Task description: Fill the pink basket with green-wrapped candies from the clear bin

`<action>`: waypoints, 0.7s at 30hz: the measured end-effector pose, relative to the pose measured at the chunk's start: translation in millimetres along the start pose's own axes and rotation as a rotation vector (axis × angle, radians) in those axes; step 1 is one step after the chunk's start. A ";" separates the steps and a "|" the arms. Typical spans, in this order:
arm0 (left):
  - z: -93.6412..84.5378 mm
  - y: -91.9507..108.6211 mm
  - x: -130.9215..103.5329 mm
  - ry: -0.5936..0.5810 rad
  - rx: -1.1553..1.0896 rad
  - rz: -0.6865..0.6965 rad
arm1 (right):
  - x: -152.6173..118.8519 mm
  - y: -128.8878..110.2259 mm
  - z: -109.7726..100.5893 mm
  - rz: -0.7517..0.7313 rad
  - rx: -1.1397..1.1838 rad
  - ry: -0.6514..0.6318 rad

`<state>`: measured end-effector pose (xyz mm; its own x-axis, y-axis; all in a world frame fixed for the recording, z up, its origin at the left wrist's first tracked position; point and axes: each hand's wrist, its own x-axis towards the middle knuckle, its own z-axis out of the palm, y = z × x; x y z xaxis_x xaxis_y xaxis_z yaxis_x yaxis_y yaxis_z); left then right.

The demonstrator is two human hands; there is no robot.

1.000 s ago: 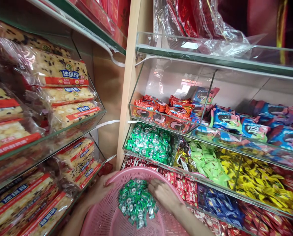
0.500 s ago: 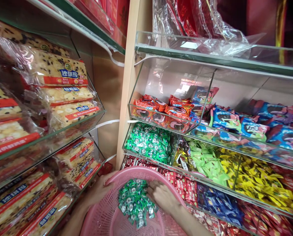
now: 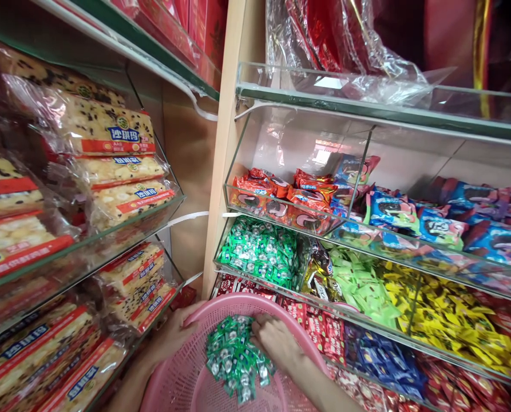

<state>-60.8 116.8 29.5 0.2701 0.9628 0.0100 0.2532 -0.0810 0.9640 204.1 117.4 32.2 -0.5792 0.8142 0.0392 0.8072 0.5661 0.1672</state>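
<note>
A pink perforated basket (image 3: pixel 169 375) is at the bottom centre, with a pile of green-wrapped candies (image 3: pixel 236 355) inside. My left hand (image 3: pixel 180 329) grips the basket's left rim. Inside the basket, my right hand (image 3: pixel 272 337) touches the right side of the candy pile with its fingers curled; whether candies are within them is hidden. Just beyond the basket, a clear shelf bin holds more green candies (image 3: pixel 259 252).
Bagged pastries (image 3: pixel 113 126) fill glass shelves on the left. A wooden post (image 3: pixel 221 143) divides the shelving. To the right are light green candies (image 3: pixel 358 280), yellow candies (image 3: pixel 448 315), blue packets (image 3: pixel 392 212) and red packets (image 3: pixel 311 191). Glass shelf edges jut out above the basket.
My right hand has moved slightly left and up over the candy pile, its fingers more curled. My left hand stays on the rim. The view has shifted slightly.
</note>
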 end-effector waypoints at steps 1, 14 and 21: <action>0.3 0.9 -0.1 -0.003 0.000 0.003 | 0.0 -1.0 -3.6 0.001 -0.002 0.002; 1.3 0.8 -0.7 -0.008 -0.023 -0.003 | 30.5 20.1 -116.9 0.217 0.356 0.393; 1.8 3.2 -0.3 -0.026 0.010 0.020 | 57.8 39.7 -112.3 0.531 0.318 0.154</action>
<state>-58.4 115.7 32.1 0.2990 0.9540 0.0226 0.2565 -0.1032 0.9610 189.9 172.5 151.8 -0.0815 0.9800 0.1816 0.9694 0.1203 -0.2141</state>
